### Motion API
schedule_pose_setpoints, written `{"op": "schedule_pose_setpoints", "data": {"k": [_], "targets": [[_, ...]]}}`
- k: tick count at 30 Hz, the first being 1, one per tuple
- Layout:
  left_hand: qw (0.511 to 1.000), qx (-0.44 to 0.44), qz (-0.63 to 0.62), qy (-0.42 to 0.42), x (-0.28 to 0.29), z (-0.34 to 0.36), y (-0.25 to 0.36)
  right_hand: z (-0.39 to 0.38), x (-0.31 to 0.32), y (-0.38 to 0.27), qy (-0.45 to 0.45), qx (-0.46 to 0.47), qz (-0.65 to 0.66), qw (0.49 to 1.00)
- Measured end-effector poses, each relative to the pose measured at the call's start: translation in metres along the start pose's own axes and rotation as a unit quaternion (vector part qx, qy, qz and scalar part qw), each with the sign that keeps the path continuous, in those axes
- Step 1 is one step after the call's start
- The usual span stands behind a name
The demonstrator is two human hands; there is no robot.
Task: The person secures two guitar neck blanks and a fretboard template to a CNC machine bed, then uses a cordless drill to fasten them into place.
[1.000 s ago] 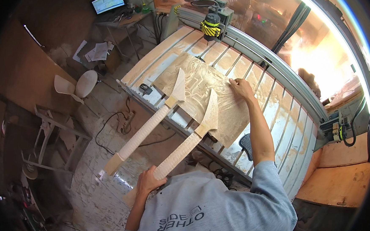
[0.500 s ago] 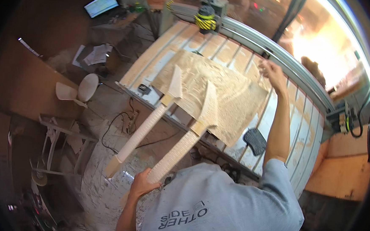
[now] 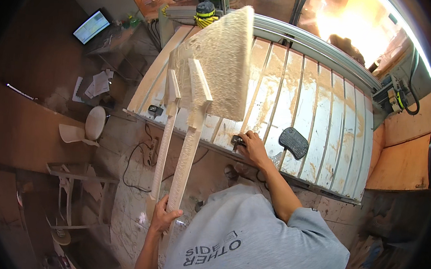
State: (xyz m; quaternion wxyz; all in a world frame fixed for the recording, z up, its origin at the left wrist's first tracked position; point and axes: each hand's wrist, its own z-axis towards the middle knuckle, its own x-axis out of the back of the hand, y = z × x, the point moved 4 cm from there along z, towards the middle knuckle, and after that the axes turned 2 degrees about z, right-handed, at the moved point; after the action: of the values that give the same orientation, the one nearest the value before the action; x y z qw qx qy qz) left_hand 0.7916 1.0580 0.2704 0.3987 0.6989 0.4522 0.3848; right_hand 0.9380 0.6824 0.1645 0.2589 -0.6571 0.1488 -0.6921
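Observation:
My left hand [image 3: 163, 217] is closed on the lower ends of two long pale wooden pieces [image 3: 182, 167], shaped like guitar necks with angled heads. Behind their heads a carved wooden board [image 3: 222, 71] stands steeply tilted over the machine bed; what supports it is hidden. My right hand [image 3: 251, 149] grips a small black object [image 3: 238, 140], perhaps a clamp, at the bed's front edge, left of a black keyboard-like pad [image 3: 294, 143]. Another small black object [image 3: 155, 110] lies at the bed's left front corner.
The slotted, dusty CNC bed [image 3: 335, 117] has a gantry rail [image 3: 309, 46] behind it and a spindle [image 3: 205, 10] at the back left. A monitor [image 3: 91, 26], papers [image 3: 99, 83], a white chair [image 3: 95, 122], a metal stand [image 3: 80, 200] and cables [image 3: 131, 176] are on the left.
The board has risen from lying flat to steeply tilted, and the wooden pieces have swung more upright. My right hand has left the board's back corner and come forward onto the small black object.

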Motion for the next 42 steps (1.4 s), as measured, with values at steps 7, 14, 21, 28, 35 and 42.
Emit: {"op": "schedule_pose_setpoints", "data": {"k": [7, 14, 21, 28, 35, 42], "targets": [[0.997, -0.017, -0.075, 0.011, -0.004, -0.001, 0.0, 0.005, 0.005, -0.003, -0.024, 0.073, 0.028, 0.997], [0.993, 0.013, -0.117, 0.003, -0.002, -0.003, -0.014, -0.041, -0.027, -0.059, -0.133, 0.106, 0.188, 0.967], [0.994, 0.024, -0.107, -0.007, 0.009, -0.008, -0.011, 0.1, 0.006, 0.025, 0.137, -0.138, 0.289, 0.937], [0.994, 0.048, -0.102, 0.011, -0.002, -0.022, -0.006, 0.179, 0.026, 0.015, 0.248, -0.227, 0.068, 0.939], [0.986, 0.108, -0.129, 0.015, -0.019, -0.014, 0.024, 0.219, -0.166, -0.124, 0.031, 0.053, 0.245, 0.968], [0.986, 0.084, -0.145, 0.026, -0.032, -0.011, 0.029, 0.264, -0.243, -0.209, 0.1, 0.129, 0.27, 0.949]]}}
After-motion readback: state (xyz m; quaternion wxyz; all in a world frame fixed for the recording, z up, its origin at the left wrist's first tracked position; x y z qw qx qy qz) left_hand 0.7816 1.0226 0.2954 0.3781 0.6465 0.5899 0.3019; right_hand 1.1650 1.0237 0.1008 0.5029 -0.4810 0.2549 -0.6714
